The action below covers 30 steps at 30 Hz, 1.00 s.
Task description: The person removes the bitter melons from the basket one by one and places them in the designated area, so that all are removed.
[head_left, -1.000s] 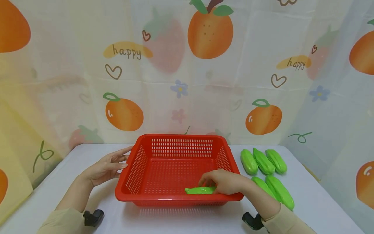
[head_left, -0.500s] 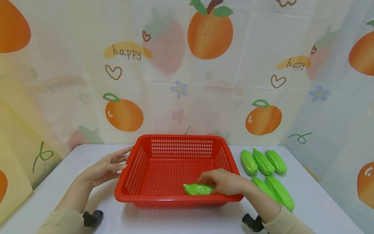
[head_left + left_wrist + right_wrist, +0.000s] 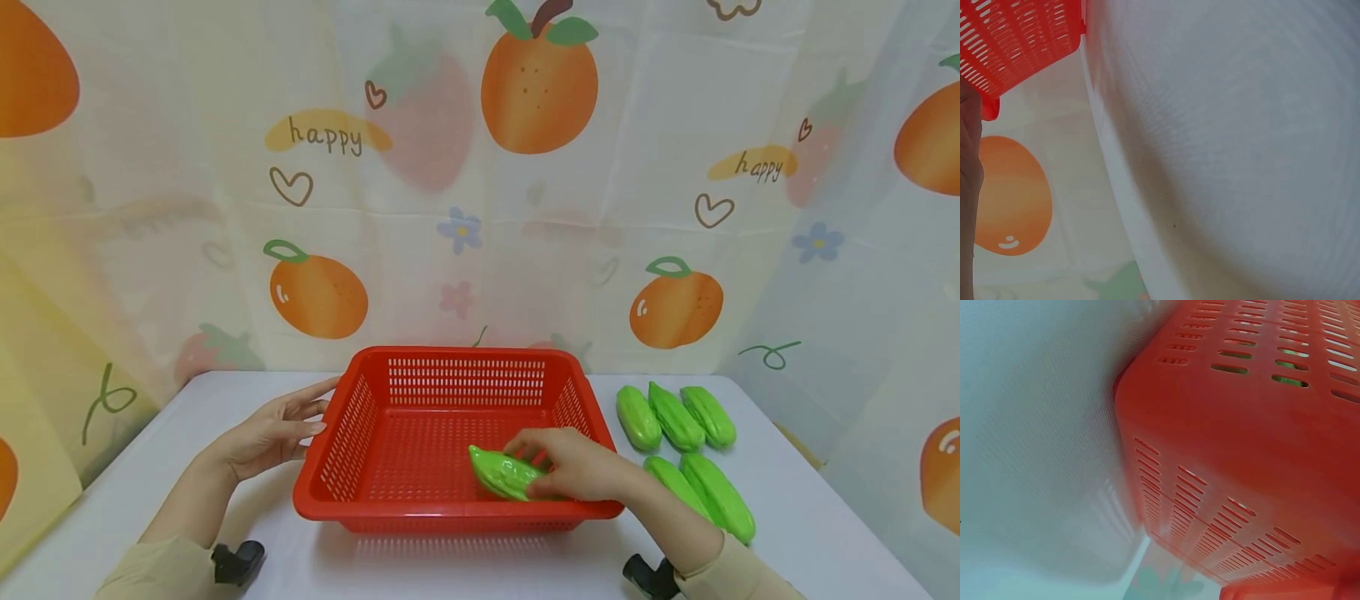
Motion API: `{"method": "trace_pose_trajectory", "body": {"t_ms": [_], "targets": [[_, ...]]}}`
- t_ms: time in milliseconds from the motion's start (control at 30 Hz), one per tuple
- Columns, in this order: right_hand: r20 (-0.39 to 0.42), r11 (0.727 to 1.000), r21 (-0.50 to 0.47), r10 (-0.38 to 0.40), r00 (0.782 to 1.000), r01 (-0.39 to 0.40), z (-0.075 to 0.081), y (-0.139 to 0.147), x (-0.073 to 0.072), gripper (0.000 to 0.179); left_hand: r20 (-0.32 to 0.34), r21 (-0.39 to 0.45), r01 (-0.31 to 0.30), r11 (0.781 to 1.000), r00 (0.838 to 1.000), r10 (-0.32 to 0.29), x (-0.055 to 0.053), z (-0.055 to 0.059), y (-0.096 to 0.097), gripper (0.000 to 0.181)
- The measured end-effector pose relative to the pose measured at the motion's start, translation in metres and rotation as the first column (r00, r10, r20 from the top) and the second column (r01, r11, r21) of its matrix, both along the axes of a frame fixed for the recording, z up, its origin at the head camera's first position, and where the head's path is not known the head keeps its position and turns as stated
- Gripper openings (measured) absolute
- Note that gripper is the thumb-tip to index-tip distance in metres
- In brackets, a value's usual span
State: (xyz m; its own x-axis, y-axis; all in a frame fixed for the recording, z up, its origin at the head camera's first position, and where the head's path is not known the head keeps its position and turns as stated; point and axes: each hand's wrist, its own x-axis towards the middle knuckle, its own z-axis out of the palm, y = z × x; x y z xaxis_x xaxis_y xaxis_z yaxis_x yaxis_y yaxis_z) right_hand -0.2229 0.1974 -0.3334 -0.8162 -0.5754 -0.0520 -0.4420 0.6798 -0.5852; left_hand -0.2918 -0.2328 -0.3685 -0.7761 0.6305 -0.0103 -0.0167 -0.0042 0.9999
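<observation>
A red plastic basket with slotted walls stands on the white table. My right hand reaches over its near right rim and grips a bumpy green bitter melon inside. The melon's pointed end tilts up to the left; its other end is hidden by the hand. My left hand touches the basket's left side, thumb at the rim and fingers loosely extended, tips partly hidden. In the left wrist view, only a strip of the left hand shows beneath the basket. The right wrist view shows the basket's outer wall.
Right of the basket lie several more green bitter melons: a far row and a nearer pair, partly behind my right forearm. A fruit-printed cloth hangs at the table's back edge.
The bitter melon's pointed end has risen and the melon has turned in my right hand, showing more of its bumpy side. The left hand and basket have hardly moved.
</observation>
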Motion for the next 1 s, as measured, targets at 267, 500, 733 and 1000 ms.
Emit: {"method": "trace_pose_trajectory", "body": {"t_ms": [267, 500, 733, 1000], "targets": [[0.023, 0.992, -0.092, -0.087, 0.996, 0.089, 0.000, -0.001, 0.000, 0.042, 0.000, 0.000, 0.004, 1.000, 1.000, -0.004, -0.001, -0.001, 0.000, 0.068], [-0.001, 0.979, -0.150, -0.143, 0.990, 0.141, -0.001, -0.001, -0.002, 0.043, 0.005, 0.018, 0.017, 1.000, 1.000, -0.017, -0.001, 0.000, -0.001, 0.068], [0.000, 0.956, -0.209, -0.210, 0.978, 0.205, 0.001, -0.001, -0.002, 0.046, 0.004, 0.004, 0.004, 1.000, 1.000, -0.004, 0.000, 0.000, 0.000, 0.069], [0.042, 0.930, -0.284, -0.231, 0.972, 0.233, 0.010, 0.003, 0.002, 0.046, 0.003, -0.005, -0.006, 1.000, 1.000, 0.006, 0.000, 0.000, 0.001, 0.069]]}}
